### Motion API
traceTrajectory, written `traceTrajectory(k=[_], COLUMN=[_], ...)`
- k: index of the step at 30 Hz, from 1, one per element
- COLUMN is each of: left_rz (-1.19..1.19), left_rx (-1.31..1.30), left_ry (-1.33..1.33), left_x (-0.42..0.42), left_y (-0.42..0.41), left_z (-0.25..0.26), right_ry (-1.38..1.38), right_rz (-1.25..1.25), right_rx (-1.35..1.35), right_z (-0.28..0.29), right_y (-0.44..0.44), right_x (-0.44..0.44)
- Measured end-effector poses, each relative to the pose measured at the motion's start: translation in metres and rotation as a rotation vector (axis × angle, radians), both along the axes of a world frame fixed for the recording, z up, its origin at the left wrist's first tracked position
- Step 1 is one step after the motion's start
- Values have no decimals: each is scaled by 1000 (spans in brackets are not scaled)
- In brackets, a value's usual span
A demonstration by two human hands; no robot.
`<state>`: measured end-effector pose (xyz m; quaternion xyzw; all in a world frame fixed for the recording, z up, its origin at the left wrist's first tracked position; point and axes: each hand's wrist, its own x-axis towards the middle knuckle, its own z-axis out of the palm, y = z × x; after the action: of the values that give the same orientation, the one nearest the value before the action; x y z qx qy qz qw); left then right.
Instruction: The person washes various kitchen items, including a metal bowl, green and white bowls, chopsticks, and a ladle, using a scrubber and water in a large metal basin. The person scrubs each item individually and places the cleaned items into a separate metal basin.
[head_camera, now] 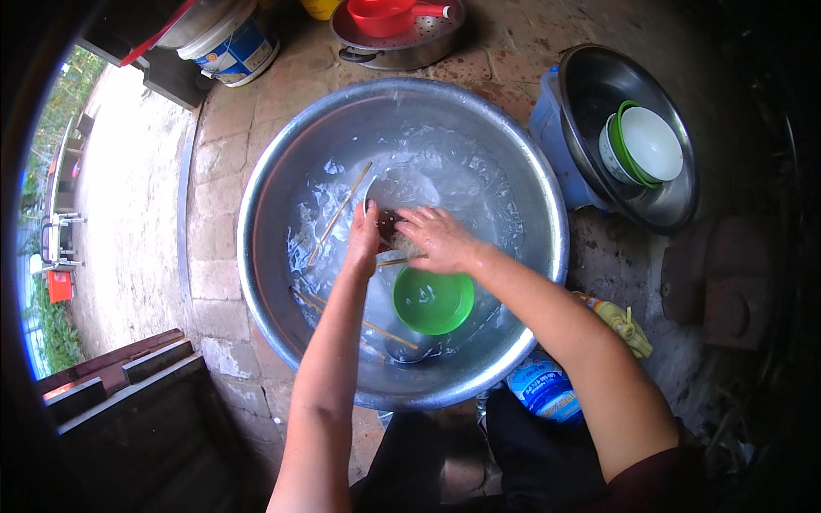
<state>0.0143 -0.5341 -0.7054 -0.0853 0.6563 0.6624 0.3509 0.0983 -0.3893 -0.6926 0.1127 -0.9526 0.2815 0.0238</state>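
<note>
My left hand [364, 237] grips the rim of a tilted bowl [401, 187], thumb at its edge. A dark, speckled surface [388, 221] shows between my hands; whether it belongs to the bowl is unclear. My right hand [439, 238] lies with fingers extended over a pale, stringy-looking wad [405, 245], largely hidden beneath the palm. Just below sits a green bowl [433, 301] with water in it. Chopsticks [340, 213] lie in the water of the large metal basin [295, 128] around my hands. Near its lower wall is a partly covered metal utensil [410, 353].
Right of the basin, a metal bowl [580, 115] holding stacked bowls [653, 144] tilts on a blue plastic container [548, 134]. A blue-labelled package [545, 388] and yellow bottle [619, 324] stand nearer. Behind are a red dipper [383, 16] in a pot [410, 59] and a bucket [234, 54].
</note>
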Motion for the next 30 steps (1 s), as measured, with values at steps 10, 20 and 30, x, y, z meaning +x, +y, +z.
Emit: traceTrajectory(k=[10,20,30], left_rz=[-140,-134,229], left_rx=[283,319,755], left_ry=[-126,-61,-460], left_x=[3,4,26], left_y=[-14,-8,1], left_z=[16,30,40], right_ry=[297,286,-500], right_rz=[60,74,-390], right_rx=[217,89,-1954], right_z=[-17,-3,70], right_y=[-3,7,-10], right_x=[21,11,-10])
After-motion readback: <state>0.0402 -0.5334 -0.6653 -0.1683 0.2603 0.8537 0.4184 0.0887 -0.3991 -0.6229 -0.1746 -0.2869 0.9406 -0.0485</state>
